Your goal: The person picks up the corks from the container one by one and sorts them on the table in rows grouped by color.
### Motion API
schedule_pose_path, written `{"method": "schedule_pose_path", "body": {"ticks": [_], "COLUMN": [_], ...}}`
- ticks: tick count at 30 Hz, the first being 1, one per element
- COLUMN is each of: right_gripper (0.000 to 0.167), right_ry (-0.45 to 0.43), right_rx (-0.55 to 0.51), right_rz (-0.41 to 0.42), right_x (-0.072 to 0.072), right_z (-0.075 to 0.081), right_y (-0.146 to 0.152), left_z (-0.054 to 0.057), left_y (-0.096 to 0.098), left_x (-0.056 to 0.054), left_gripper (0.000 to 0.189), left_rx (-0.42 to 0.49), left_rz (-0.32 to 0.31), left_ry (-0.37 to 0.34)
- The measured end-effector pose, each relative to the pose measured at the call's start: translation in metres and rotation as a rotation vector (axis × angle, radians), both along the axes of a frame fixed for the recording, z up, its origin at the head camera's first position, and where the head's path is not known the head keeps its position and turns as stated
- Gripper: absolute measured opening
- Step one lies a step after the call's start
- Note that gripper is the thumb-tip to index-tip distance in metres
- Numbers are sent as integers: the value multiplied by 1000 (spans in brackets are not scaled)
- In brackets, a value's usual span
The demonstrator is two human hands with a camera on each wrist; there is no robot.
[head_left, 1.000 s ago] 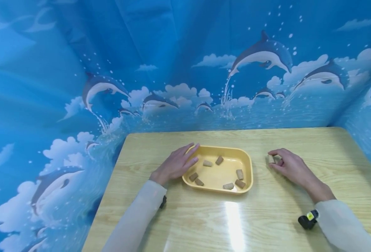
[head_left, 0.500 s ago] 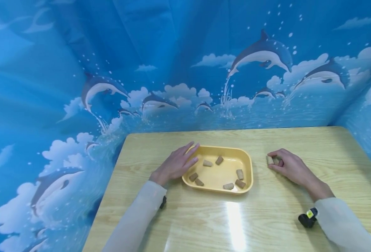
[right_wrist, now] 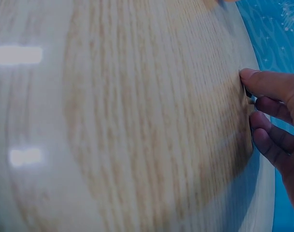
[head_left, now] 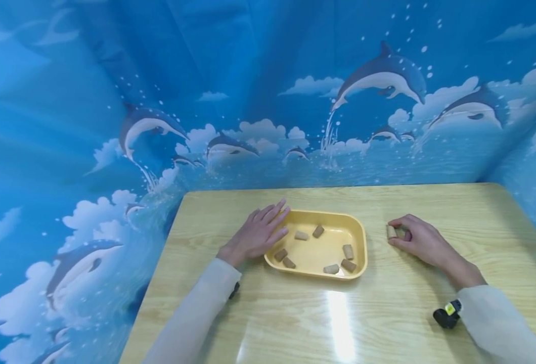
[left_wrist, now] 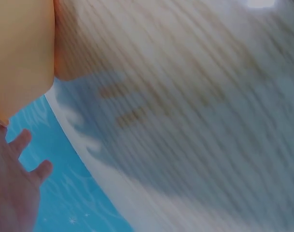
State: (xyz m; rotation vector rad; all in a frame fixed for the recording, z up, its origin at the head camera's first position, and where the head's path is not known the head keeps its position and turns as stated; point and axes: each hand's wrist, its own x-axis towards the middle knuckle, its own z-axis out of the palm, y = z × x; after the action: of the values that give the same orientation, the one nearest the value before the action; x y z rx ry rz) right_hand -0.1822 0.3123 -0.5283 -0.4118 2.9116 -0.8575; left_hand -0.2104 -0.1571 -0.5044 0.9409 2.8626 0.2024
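In the head view, my right hand (head_left: 421,242) pinches a small pale cork (head_left: 391,232) between thumb and fingers, at table level to the right of the yellow tray (head_left: 318,255). The right wrist view shows the right hand (right_wrist: 277,116) with its fingertips close together; the cork is mostly hidden there. My left hand (head_left: 255,235) lies over the tray's left rim, fingers spread and fairly straight. Several corks, some light and some darker brown, lie scattered in the tray, among them a pale cork (head_left: 301,235) and a brown cork (head_left: 348,265).
All of this is on a wood-grain table (head_left: 295,323) with a bright glare strip in front of the tray. A blue dolphin-print curtain (head_left: 259,91) hangs behind the table and along its left side. A black wrist camera (head_left: 446,315) sits below the right wrist.
The left hand's fingers have shifted slightly up along the tray rim. The right hand still pinches the cork in nearly the same spot; the corks in the tray lie as before.
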Motion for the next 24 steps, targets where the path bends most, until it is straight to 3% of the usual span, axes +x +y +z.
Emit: {"method": "schedule_pose_path", "body": {"ticks": [10,17,24], "right_gripper": [54,53,52], "right_ry": [5,17,19], "right_rx": [7,18,21], "right_rz": [5,2,-5], "right_x": [2,2,3], "right_z": [3,1,1], "right_y": [-3,-4,-2], "left_z": [5,13,9], "left_y": [2,1,1], "left_x": [-1,-4,-8], "left_gripper": [71,69,70], "left_rx": [-121,-100,-93], "left_rz": [-23,-33,-72], "left_ry": [43,-47,-35]}}
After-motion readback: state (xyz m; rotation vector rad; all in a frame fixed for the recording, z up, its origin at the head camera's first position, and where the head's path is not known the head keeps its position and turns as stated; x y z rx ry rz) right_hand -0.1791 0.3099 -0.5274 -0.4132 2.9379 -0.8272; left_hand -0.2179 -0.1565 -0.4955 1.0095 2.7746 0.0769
